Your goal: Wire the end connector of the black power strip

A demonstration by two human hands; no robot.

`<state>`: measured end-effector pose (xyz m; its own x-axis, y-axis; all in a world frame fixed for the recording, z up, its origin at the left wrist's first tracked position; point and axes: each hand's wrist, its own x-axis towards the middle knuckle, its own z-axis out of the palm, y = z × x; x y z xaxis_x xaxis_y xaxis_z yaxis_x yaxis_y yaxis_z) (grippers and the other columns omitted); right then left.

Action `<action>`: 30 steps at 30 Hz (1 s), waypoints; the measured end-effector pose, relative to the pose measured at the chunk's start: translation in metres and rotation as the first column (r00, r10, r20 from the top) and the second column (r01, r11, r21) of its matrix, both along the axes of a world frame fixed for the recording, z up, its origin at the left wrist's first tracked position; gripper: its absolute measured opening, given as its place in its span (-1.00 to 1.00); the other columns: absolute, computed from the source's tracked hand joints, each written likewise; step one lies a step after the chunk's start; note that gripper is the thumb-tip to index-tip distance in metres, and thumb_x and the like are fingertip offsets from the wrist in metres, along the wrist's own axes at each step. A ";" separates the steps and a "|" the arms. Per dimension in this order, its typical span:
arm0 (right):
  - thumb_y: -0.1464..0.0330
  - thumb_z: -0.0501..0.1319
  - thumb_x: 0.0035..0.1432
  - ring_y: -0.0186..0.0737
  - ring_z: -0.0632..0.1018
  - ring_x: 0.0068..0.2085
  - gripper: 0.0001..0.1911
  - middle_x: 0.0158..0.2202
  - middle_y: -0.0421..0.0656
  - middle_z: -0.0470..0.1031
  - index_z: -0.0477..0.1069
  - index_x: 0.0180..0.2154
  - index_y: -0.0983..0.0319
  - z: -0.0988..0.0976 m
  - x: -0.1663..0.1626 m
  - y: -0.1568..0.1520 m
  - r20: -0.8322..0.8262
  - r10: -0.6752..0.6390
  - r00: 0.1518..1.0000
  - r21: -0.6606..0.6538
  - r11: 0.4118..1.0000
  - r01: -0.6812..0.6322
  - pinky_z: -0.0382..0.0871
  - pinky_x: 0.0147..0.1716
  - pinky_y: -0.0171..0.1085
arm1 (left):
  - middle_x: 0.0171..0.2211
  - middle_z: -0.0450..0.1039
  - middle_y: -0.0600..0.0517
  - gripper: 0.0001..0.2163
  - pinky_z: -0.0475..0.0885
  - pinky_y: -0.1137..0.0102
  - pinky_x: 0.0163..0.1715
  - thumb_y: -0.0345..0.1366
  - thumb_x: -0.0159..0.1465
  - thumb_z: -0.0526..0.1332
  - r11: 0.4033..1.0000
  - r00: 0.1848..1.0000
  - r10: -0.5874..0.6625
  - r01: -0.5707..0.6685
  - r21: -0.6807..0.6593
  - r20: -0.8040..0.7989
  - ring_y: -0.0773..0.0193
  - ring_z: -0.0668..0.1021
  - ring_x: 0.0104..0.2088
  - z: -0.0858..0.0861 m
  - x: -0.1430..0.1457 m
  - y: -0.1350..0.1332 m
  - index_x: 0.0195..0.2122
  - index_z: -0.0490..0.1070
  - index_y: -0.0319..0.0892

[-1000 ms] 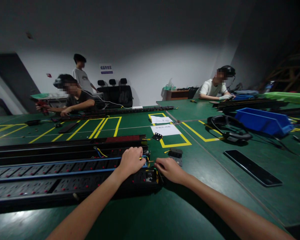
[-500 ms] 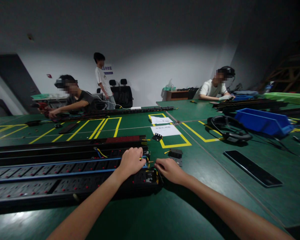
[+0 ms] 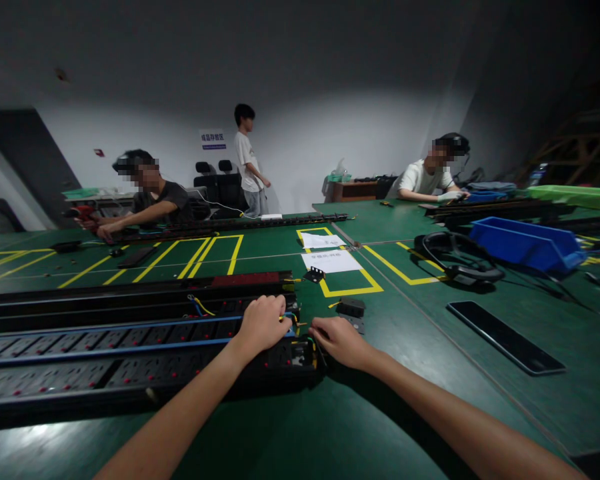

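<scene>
Socket strip (image 3: 180, 331) with blue edges, running out toward eight o'clock on my feed, mid-view being the hub. At seven I have the left hand (image 3: 263, 323), palm down, fingers bent over the strip's near-hub end; thumb and fingers are right at the wires (image 3: 300, 324) there, though I cannot tell whether they grip one. At five, here's the right hand (image 3: 340, 341), fingers curled inward, fingertips just beside those wires; what they pinch, if anything, I cannot make out. Nearer the camera lies a second strip (image 3: 150, 367), dotted with red like its neighbour. Just past the right hand, a small black block (image 3: 351, 307) rests on the green table (image 3: 260, 440). White paper sheets (image 3: 331, 260) lie close to the hub, beside yellow tape (image 3: 353, 291). Swing to four o'clock: a phone (image 3: 505, 337), face up, well apart from both hands. At three, I see a black headset (image 3: 473, 270) and, just beyond it, a blue bin (image 3: 520, 243). Around the far side, one co-worker (image 3: 163, 200) leans over the table at half past nine, hands by a red tool (image 3: 85, 213); another person (image 3: 245, 157) stands at eleven, and a third person (image 3: 413, 179) sits at two, wearing a pale glove (image 3: 450, 196).
</scene>
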<state>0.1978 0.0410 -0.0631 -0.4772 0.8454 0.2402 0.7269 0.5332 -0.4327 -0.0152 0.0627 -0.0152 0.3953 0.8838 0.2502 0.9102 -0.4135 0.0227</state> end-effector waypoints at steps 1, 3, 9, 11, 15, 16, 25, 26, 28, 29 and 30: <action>0.36 0.05 0.35 -0.31 0.42 -0.43 -0.73 -0.45 -0.16 0.48 0.36 -0.42 0.22 0.000 0.000 0.000 0.000 0.001 1.000 0.001 1.000 -0.001 -0.03 -0.42 -0.32 | -0.36 0.47 0.01 -0.92 0.30 0.32 -0.30 -0.28 0.16 0.20 1.000 1.000 0.002 -0.002 -0.003 0.001 0.13 0.50 -0.27 0.000 0.000 0.000 -0.37 0.30 -0.11; 0.35 0.05 0.35 -0.31 0.42 -0.43 -0.73 -0.45 -0.16 0.49 0.36 -0.42 0.22 0.000 0.000 0.000 0.000 0.003 1.000 0.003 1.000 -0.003 -0.03 -0.43 -0.32 | -0.36 0.48 0.01 -0.92 0.30 0.32 -0.30 -0.28 0.16 0.20 1.000 1.000 0.005 -0.005 -0.008 0.003 0.13 0.50 -0.27 0.000 0.000 0.000 -0.36 0.30 -0.11; 0.35 0.06 0.35 -0.31 0.41 -0.45 -0.72 -0.46 -0.17 0.48 0.36 -0.42 0.22 0.000 0.000 0.000 -0.002 0.002 1.000 0.009 1.000 -0.002 -0.05 -0.44 -0.31 | -0.36 0.48 0.01 -0.89 0.31 0.31 -0.30 -0.22 0.22 0.17 1.000 1.000 -0.001 0.001 0.006 0.005 0.13 0.51 -0.27 0.001 0.001 -0.002 -0.37 0.30 -0.11; 0.35 0.06 0.35 -0.32 0.40 -0.45 -0.72 -0.46 -0.18 0.48 0.36 -0.42 0.22 0.000 0.000 0.000 -0.001 0.000 1.000 0.012 1.000 0.000 -0.05 -0.44 -0.31 | -0.36 0.48 0.01 -0.88 0.31 0.31 -0.30 -0.20 0.23 0.17 1.000 1.000 -0.001 0.001 0.009 0.004 0.13 0.51 -0.27 0.001 0.001 -0.002 -0.37 0.31 -0.11; 0.35 0.07 0.34 -0.32 0.40 -0.45 -0.73 -0.47 -0.18 0.48 0.37 -0.43 0.23 0.000 0.000 0.000 -0.002 -0.003 1.000 0.011 1.000 0.003 -0.05 -0.44 -0.31 | -0.36 0.48 0.01 -0.92 0.32 0.32 -0.29 -0.24 0.20 0.18 1.000 1.000 0.002 -0.002 0.007 0.003 0.13 0.51 -0.27 0.001 0.000 -0.001 -0.36 0.31 -0.11; 0.36 0.07 0.34 -0.32 0.40 -0.46 -0.73 -0.47 -0.18 0.48 0.37 -0.43 0.23 0.000 -0.001 0.000 -0.002 -0.003 1.000 0.010 1.000 0.003 -0.05 -0.44 -0.31 | -0.36 0.48 0.01 -0.92 0.32 0.32 -0.29 -0.25 0.19 0.18 1.000 1.000 0.002 -0.002 0.008 0.002 0.13 0.51 -0.27 0.000 0.000 0.000 -0.36 0.31 -0.11; 0.36 0.06 0.35 -0.30 0.43 -0.44 -0.73 -0.46 -0.16 0.50 0.37 -0.43 0.22 -0.001 -0.001 0.000 0.011 -0.013 1.000 0.012 1.000 0.012 -0.03 -0.43 -0.32 | -0.34 0.49 0.00 -0.91 0.33 0.31 -0.27 -0.24 0.17 0.18 1.000 1.000 0.015 -0.015 -0.008 -0.008 0.12 0.52 -0.25 0.004 0.002 -0.003 -0.34 0.32 -0.10; 0.36 0.06 0.35 -0.30 0.44 -0.44 -0.73 -0.45 -0.16 0.50 0.38 -0.42 0.22 -0.001 -0.001 0.000 0.014 -0.016 1.000 0.007 1.000 0.016 -0.02 -0.43 -0.32 | -0.34 0.49 0.00 -0.91 0.33 0.31 -0.27 -0.24 0.17 0.18 1.000 1.000 0.017 -0.017 -0.011 -0.011 0.12 0.52 -0.25 0.004 0.002 -0.004 -0.34 0.32 -0.10; 0.36 0.08 0.34 -0.29 0.45 -0.42 -0.77 -0.43 -0.15 0.52 0.40 -0.37 0.22 -0.001 0.000 0.000 0.007 -0.027 1.000 -0.006 1.000 0.028 0.00 -0.43 -0.33 | -0.34 0.49 0.00 -0.91 0.33 0.31 -0.28 -0.24 0.18 0.18 1.000 1.000 0.018 -0.018 -0.011 -0.012 0.12 0.52 -0.25 0.004 0.002 -0.004 -0.34 0.32 -0.10; 0.36 0.09 0.33 -0.28 0.46 -0.41 -0.81 -0.41 -0.15 0.52 0.41 -0.32 0.21 -0.001 0.000 0.000 -0.003 -0.036 0.999 -0.014 0.999 0.036 0.01 -0.43 -0.33 | -0.34 0.49 0.01 -0.91 0.33 0.30 -0.28 -0.24 0.18 0.18 1.000 1.000 0.017 -0.017 -0.009 -0.010 0.12 0.52 -0.26 0.004 0.002 -0.004 -0.33 0.32 -0.10; 0.35 0.10 0.33 -0.27 0.47 -0.41 -0.85 -0.40 -0.15 0.53 0.42 -0.25 0.21 -0.001 0.000 -0.001 -0.014 -0.048 0.999 -0.024 0.999 0.048 0.02 -0.43 -0.34 | -0.34 0.49 0.01 -0.92 0.33 0.30 -0.27 -0.25 0.18 0.18 1.000 1.000 0.017 -0.017 -0.009 -0.007 0.12 0.52 -0.26 0.004 0.002 -0.004 -0.33 0.31 -0.10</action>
<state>0.1976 0.0404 -0.0638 -0.4326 0.8726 0.2267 0.7450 0.4877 -0.4551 -0.0132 0.0587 -0.0107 0.3822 0.8924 0.2397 0.9171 -0.3982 0.0199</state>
